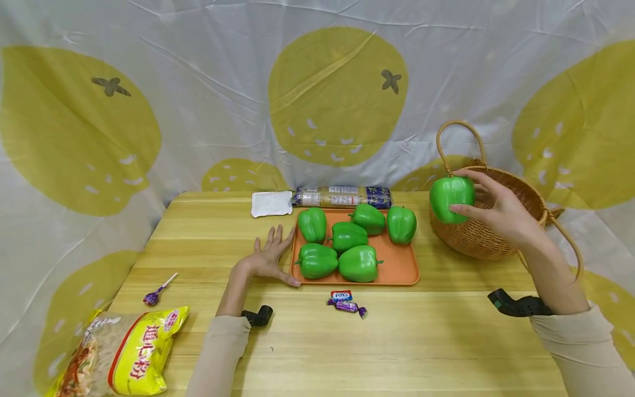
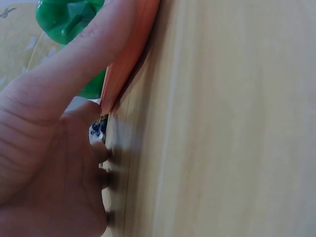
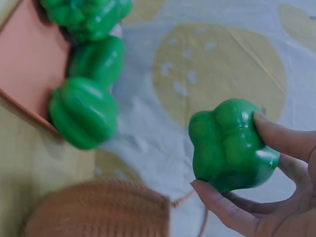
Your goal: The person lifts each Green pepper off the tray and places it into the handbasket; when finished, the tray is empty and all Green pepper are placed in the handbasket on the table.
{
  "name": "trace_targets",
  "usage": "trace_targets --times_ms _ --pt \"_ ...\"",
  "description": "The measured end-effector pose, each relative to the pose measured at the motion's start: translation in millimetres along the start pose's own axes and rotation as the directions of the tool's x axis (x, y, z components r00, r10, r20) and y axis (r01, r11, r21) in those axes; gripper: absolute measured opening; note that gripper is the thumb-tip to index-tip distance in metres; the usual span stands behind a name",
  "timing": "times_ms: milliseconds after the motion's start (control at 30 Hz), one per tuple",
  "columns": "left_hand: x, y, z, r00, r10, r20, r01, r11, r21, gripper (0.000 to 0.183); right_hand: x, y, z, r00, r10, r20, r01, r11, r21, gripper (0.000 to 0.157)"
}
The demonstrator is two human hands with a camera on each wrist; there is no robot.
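Observation:
My right hand (image 1: 501,212) grips a green bell pepper (image 1: 451,198) between thumb and fingers, raised in front of the left side of a wicker basket (image 1: 476,237). In the right wrist view the held pepper (image 3: 229,145) shows its lobed end, with fingers on opposite sides. My left hand (image 1: 265,259) has its fingers spread at the left edge of an orange tray (image 1: 397,270). In the left wrist view the thumb (image 2: 84,64) lies along the tray's rim (image 2: 126,64), and the other fingertips touch the table. Several green bell peppers (image 1: 359,263) lie in the tray.
Behind the tray lie a long clear packet (image 1: 342,197) and a white packet (image 1: 272,204). Two wrapped sweets (image 1: 345,305) sit in front of it. To the left are a lollipop (image 1: 154,298) and a yellow bag (image 1: 134,353). The basket's looped handles (image 1: 458,122) stick out.

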State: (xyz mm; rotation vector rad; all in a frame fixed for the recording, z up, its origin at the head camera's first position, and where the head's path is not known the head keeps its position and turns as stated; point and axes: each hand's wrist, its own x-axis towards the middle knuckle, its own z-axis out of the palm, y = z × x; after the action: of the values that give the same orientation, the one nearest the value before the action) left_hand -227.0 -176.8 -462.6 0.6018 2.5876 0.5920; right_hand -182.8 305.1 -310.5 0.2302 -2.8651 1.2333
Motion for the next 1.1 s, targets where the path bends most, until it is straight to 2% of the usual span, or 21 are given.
trace_targets --times_ms 167,333,467,600,767,933,1100 --pt "-0.8 -0.4 -0.5 1.000 0.003 0.006 -0.003 1.000 -0.003 0.138 7.8 9.0 -33.6 0.998 0.052 -0.037 -0.052 0.999 0.005 0.069" --pt "-1.0 -1.7 -0.1 1.000 0.007 0.005 -0.007 1.000 -0.010 0.138 16.7 23.6 -56.4 0.992 0.120 -0.039 -0.120 0.993 0.002 0.068" --pt "-1.8 -1.5 -0.3 1.000 0.011 0.003 -0.011 1.000 -0.018 0.138 23.0 32.9 -67.8 0.983 0.181 0.010 -0.181 0.983 0.016 0.070" --pt "-3.0 -0.6 -0.4 1.000 0.009 -0.001 -0.009 1.000 -0.019 0.137 29.9 42.1 -76.6 0.965 0.248 0.085 -0.250 0.968 0.014 0.075" --pt "-3.9 1.3 -0.3 1.000 0.007 -0.003 -0.007 1.000 -0.020 0.136 35.6 58.1 -81.2 0.940 0.314 0.136 -0.314 0.949 -0.026 0.080" --pt "-4.9 1.7 0.0 1.000 0.008 -0.001 -0.008 1.000 -0.025 0.136 39.0 74.7 -75.4 0.934 0.317 0.166 -0.311 0.948 -0.064 0.080" --pt "-3.3 -0.7 0.6 1.000 0.023 -0.007 -0.023 0.999 -0.027 0.136 40.5 88.4 -64.6 0.917 0.324 0.232 -0.344 0.938 0.049 0.080"
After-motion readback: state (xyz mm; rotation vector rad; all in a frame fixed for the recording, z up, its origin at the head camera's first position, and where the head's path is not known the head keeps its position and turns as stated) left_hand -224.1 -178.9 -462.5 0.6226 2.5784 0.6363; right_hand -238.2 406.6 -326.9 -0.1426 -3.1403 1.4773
